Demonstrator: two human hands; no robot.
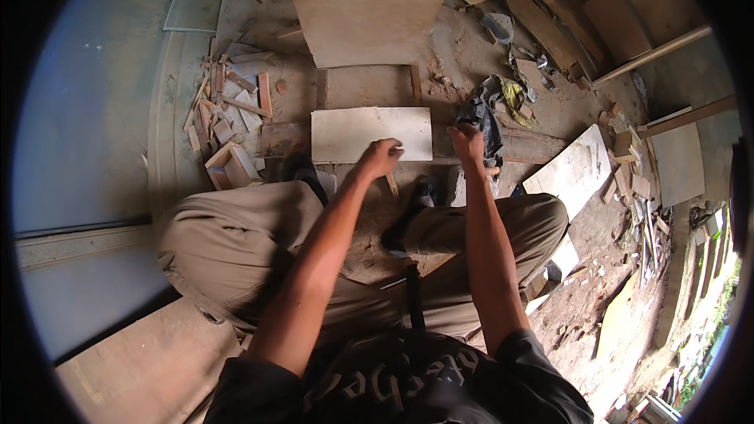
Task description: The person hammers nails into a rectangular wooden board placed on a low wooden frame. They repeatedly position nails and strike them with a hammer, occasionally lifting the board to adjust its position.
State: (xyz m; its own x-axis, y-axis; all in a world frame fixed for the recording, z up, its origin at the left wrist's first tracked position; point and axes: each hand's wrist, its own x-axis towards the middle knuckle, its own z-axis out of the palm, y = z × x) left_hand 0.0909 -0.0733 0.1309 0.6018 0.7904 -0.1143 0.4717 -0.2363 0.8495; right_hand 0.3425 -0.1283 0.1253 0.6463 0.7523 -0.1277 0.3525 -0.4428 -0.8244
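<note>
1. Board [345, 132], white, flat, rectangular and seemingly wooden, lies in front of the person; it seems to rest across a long brown wooden plank [534, 145] that shows to its left and right.
2. The hands are apart from each other. The bare left hand [381, 157] is over the board's near edge, right of its middle, with fingers curled; whether they pinch something small, I cannot tell.
3. The bare right hand [468, 144] is just right of the board, fingers bent in, near a crumpled black plastic sheet [491, 122]. Whether it grips anything is hidden.
4. Beyond the board is a broad, pale wooden panel [369, 20]; well left of it lies a heap of reddish-brown wood offcuts [224, 102].
5. Good handling, I judge, means keeping the board flat and steady on the plank, with light pressure from the left hand so that the near edge does not tip.
6. The right hand would do best clear of the sheet's loose folds, and the left fingertips out of its path.
</note>
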